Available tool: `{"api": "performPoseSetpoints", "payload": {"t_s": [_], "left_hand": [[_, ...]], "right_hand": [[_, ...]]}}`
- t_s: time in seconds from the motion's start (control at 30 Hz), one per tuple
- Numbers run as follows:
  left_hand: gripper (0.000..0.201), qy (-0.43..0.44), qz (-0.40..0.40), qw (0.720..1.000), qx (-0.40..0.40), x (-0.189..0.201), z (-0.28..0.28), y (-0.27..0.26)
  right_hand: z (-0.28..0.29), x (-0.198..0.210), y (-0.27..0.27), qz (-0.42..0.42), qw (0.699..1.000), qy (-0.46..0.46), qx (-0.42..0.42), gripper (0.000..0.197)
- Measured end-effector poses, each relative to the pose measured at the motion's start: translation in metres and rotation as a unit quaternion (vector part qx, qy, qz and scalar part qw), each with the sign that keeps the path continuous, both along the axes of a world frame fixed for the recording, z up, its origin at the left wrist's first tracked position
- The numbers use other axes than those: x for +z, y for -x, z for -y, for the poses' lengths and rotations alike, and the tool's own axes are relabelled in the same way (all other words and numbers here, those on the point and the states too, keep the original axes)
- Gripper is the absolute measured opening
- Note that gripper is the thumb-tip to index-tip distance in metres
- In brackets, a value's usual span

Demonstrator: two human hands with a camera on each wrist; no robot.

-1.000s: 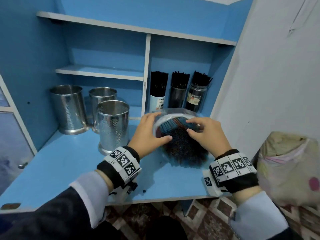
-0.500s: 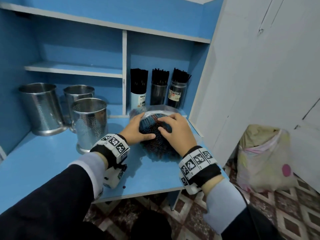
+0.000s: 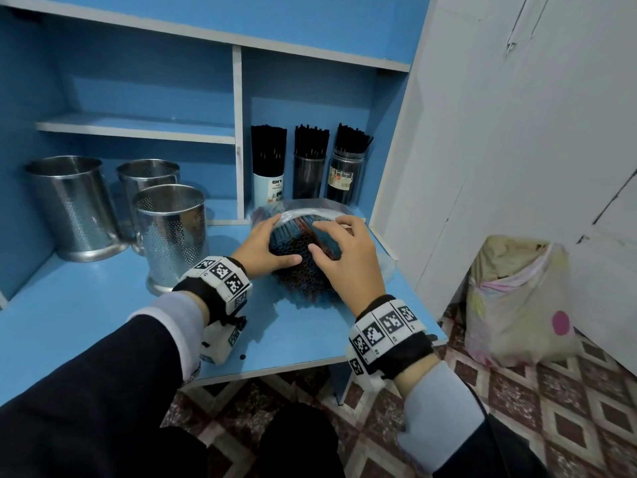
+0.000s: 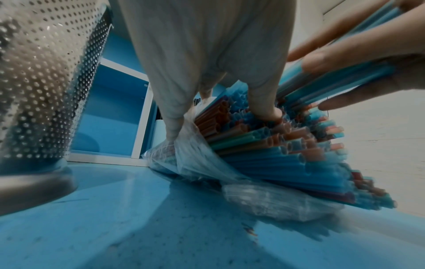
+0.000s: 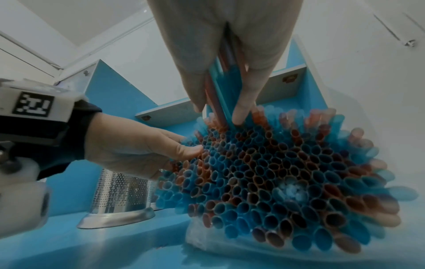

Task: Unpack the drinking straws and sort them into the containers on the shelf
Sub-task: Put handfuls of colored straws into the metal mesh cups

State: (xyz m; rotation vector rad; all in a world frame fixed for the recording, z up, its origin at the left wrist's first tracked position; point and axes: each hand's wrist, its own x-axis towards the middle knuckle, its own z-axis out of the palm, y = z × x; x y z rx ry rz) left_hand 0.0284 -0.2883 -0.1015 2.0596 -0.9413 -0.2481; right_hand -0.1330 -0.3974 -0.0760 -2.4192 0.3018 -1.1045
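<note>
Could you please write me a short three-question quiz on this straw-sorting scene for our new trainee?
1. True or false: the right hand pinches a small bunch of straws lifted from the bag.
2. How many perforated steel canisters stand on the shelf's left side?
A) two B) three C) four
3. Fill in: the left hand holds the open mouth of the clear ____ around the straw bundle.

Key: 1 true. 2 B. 3 plastic bag.
</note>
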Motion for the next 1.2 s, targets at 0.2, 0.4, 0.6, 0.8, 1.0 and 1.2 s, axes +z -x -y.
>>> {"api": "performPoseSetpoints", "payload": {"t_s": [0.2,0.4,0.6,0.8,1.0,1.2], "left_hand": [[0.103,0.002,0.011,1.000,0.004,0.001,-0.003,0.005],[0.094,0.100,0.176,0.976,-0.085,0.025,0.005,0.030],[0.064,0.063,0.247,0.947,-0.194,0.055,0.037,0.057],[0.005,0.107,0.239,0.946,-0.189,0.083,0.049,0.080],[0.024,0.274,0.226,0.921,-0.159,0.123,0.033,0.100],[0.013,0.300,0.214,0.923,-0.114,0.130,-0.006,0.087]], "right_hand": [[0.004,0.011,0.002,-0.005,1.000,0.011,0.014,0.021],[-0.001,0.030,0.037,-0.009,0.998,0.054,0.028,0.021],[-0.006,0.059,0.067,-0.033,0.996,0.068,0.037,0.020],[-0.006,0.094,0.093,0.024,0.995,0.094,0.033,0.021],[-0.017,0.133,0.102,0.197,0.965,0.168,0.026,0.014],[-0.036,0.140,0.081,0.253,0.954,0.140,0.084,0.017]]}}
